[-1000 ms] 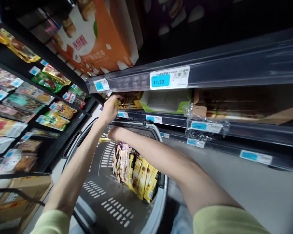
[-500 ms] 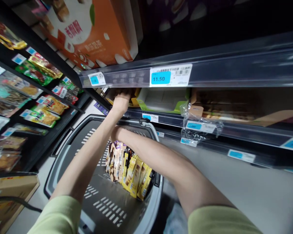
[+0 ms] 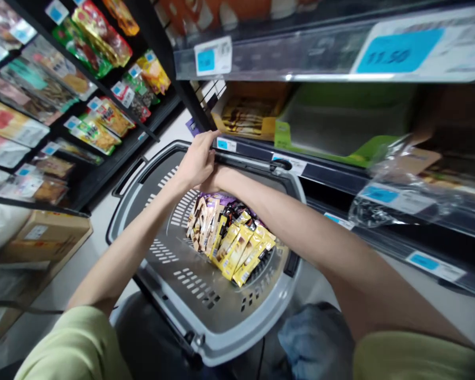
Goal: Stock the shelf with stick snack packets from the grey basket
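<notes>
My left hand (image 3: 200, 160) is over the far end of a grey shopping basket (image 3: 237, 345), just in front of the shelf. Its fingers are curled, and whatever they hold is hidden. Close beneath it, my right hand (image 3: 211, 180) is largely covered by the left one, so its fingers do not show. In the basket lie several yellow stick sachets (image 3: 241, 248) beside beige sachets (image 3: 206, 221), with purple and black ones behind. On the shelf, right past my left hand, an open yellow box (image 3: 268, 128) holds more brown-and-yellow sachets (image 3: 243, 116).
Right of that box stands a green-edged carton (image 3: 340, 124). Crumpled clear plastic (image 3: 374, 211) hangs over the shelf edge. The upper shelf rail (image 3: 293, 63) juts out above. Snack bags (image 3: 98, 126) hang on the left rack, and a cardboard box (image 3: 49, 232) sits lower left.
My left hand has come back out of the yellow box toward my right hand over the basket. The view has shifted, with the basket and shelf now nearer.
</notes>
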{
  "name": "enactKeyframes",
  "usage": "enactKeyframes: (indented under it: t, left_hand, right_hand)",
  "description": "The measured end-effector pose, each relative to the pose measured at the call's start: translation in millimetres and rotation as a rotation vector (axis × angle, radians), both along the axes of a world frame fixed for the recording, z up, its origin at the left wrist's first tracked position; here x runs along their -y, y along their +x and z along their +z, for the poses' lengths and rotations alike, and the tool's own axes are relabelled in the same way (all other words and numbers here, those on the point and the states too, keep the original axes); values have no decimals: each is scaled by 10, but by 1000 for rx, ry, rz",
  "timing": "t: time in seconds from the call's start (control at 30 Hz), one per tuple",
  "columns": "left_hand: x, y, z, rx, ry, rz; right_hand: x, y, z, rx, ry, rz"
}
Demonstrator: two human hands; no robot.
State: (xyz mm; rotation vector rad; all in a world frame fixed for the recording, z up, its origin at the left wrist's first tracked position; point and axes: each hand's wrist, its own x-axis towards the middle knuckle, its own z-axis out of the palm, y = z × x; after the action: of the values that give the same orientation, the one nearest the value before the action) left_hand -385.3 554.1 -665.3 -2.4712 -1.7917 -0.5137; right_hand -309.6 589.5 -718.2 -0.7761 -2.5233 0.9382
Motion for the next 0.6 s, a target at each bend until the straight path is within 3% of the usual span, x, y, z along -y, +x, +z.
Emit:
enactKeyframes:
  t: [0.13, 0.23, 0.37, 0.5, 0.6]
  left_hand:
    - [264, -218, -123, 61, 41, 107]
    - [379, -388, -298, 163, 96, 173]
    - [463, -602, -450, 330, 188, 281]
    - [433, -776, -426, 587, 252, 354]
    - [399, -841, -384, 923, 134, 332]
  right_hand:
    - [4, 76, -40, 230, 265, 249]
    - [-23, 133, -87, 325, 378, 277]
    - [-56, 160, -148, 211, 217, 224]
    - [-4, 147, -94, -166, -74, 107]
    - [55, 86, -12, -412, -194, -59]
